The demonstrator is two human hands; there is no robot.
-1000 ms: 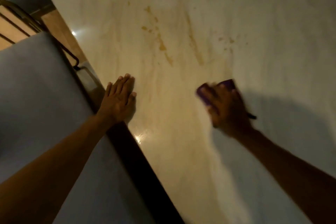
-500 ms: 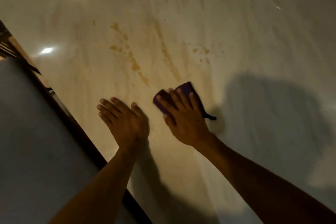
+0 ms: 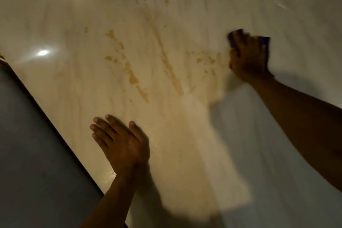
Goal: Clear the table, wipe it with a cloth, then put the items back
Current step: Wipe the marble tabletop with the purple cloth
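Note:
The pale marble-look table fills most of the head view and carries brownish streaks and spots near its middle. My right hand is stretched out at the upper right and presses a dark purple cloth flat on the tabletop. Only the cloth's edges show past the blurred fingers. My left hand rests flat on the table near its left edge, fingers straight and holding nothing.
The table's dark left edge runs diagonally from upper left to bottom centre, with grey floor beyond it. Two lamp reflections glare on the left part of the top. My arms cast a shadow at the lower right.
My right hand has swept the cloth from beside my left hand out to the upper right, past the brown spots. My left hand has stayed flat near the edge.

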